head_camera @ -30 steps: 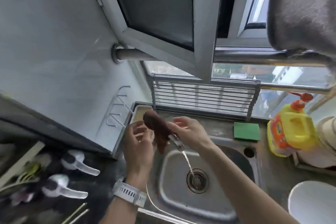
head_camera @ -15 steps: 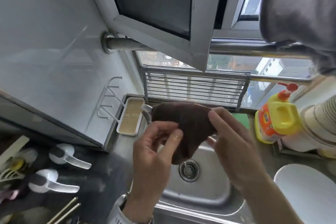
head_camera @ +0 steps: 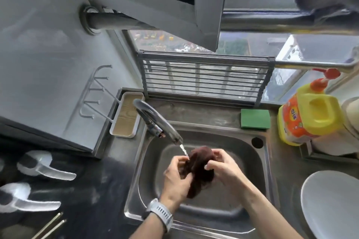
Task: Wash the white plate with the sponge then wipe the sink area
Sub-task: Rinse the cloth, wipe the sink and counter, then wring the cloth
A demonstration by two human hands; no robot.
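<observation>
Two hands over sink (head_camera: 266, 161): left (head_camera: 175, 177), right (head_camera: 223, 169) pinching brown cloth (head_camera: 200, 170) under tap (head_camera: 155, 122); sponge (head_camera: 255, 118) behind sink, plate (head_camera: 330, 203) right.

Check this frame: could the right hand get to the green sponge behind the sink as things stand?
Probably yes, once it lets go: the right hand is clutching the brown cloth with the left hand, but nothing stands between it and the green sponge.

The dark desk (head_camera: 97, 184) holds a steel sink (head_camera: 266, 163). Left of the hands, two white handled tools (head_camera: 44, 169), blurred, lie on it beside a tray (head_camera: 126, 116). Beyond the hands a green sponge (head_camera: 255, 118) sits on the ledge. To their right stand a yellow bottle (head_camera: 308, 114) and a white plate (head_camera: 332, 203).
</observation>
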